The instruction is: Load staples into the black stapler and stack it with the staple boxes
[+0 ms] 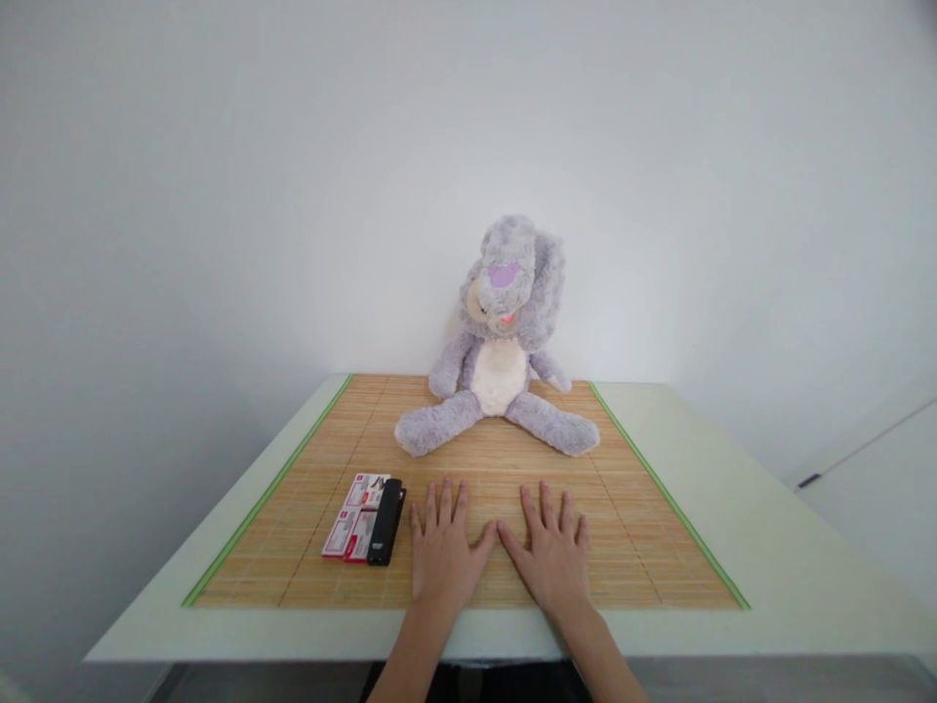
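The left hand (443, 552) and right hand (552, 552) lay flat on the mat (659, 547), palms down, thumbs touching, each grip released and holding nothing. The stapler (387, 520) lay just left of the left hand, untouched, boxes (355, 516) against its left side, a rabbit (502, 361) sitting at the far edge. The pose seemed steady, hands level and clear of everything.
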### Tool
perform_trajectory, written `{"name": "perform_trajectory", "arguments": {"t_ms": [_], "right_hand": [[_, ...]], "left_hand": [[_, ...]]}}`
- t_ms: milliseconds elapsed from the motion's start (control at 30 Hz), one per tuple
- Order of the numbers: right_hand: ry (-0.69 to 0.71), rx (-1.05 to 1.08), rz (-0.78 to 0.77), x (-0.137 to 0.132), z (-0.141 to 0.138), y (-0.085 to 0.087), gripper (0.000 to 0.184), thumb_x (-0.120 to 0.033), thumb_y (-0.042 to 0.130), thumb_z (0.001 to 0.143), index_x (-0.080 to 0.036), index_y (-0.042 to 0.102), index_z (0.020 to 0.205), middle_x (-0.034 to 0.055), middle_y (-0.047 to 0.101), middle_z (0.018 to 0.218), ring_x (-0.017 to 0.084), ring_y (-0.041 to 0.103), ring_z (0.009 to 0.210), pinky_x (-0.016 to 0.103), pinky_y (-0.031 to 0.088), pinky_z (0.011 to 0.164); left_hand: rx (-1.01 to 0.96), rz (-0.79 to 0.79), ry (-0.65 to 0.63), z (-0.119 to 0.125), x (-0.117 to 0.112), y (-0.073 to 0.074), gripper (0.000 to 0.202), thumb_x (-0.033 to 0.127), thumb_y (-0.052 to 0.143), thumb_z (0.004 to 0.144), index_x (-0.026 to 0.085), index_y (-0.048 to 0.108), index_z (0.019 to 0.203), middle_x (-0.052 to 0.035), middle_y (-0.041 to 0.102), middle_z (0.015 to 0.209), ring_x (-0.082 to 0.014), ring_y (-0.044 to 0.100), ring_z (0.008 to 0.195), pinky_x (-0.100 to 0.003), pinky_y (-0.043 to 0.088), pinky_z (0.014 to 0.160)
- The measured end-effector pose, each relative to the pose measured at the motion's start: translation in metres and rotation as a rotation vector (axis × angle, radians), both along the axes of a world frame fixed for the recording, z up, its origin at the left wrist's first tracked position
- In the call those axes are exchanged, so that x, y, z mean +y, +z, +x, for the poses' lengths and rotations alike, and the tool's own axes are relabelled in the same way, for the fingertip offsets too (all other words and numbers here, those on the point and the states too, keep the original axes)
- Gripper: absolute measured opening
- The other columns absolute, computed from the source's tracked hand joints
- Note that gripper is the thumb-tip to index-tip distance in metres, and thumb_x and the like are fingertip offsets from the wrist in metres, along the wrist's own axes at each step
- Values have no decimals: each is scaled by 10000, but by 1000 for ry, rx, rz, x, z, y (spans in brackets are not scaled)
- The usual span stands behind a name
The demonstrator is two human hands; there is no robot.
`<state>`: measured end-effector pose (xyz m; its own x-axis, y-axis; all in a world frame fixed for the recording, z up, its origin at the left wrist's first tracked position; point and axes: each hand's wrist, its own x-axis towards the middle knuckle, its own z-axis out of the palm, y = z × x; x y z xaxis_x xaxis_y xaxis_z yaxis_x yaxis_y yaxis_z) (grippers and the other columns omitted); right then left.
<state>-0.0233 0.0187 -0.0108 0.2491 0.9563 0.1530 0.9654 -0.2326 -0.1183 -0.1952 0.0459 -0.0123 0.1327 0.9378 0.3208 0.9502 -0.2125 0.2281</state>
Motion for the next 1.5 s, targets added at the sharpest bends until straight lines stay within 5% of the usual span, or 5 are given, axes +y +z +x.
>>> {"name": "perform_trajectory", "arguments": {"t_ms": [1300,1433,1500], "right_hand": [[-1,-13,-12,-2,-2,4,828,-778,360,953,-324,256,1638,61,182,1730,414,63,1592,669,40,1230],[-5,-10,-29,-2,-3,6,820,-773,353,955,-327,258,1637,56,178,1731,413,64,1592,669,36,1230],[-4,-12,-29,-2,-2,6,814,-768,344,960,-325,259,1637,55,174,1732,408,65,1593,666,42,1231]], "left_hand": [[-21,-18,5,0,0,3,696,576,502,965,270,405,1583,-80,304,1690,-382,184,1578,-647,146,1259],[-118,-38,-12,-1,1,12,636,515,544,961,247,483,1535,-86,364,1663,-368,229,1568,-633,169,1266],[-276,-75,-62,1,-6,24,504,474,523,983,237,616,1417,-90,510,1570,-338,363,1513,-600,244,1261]]}}
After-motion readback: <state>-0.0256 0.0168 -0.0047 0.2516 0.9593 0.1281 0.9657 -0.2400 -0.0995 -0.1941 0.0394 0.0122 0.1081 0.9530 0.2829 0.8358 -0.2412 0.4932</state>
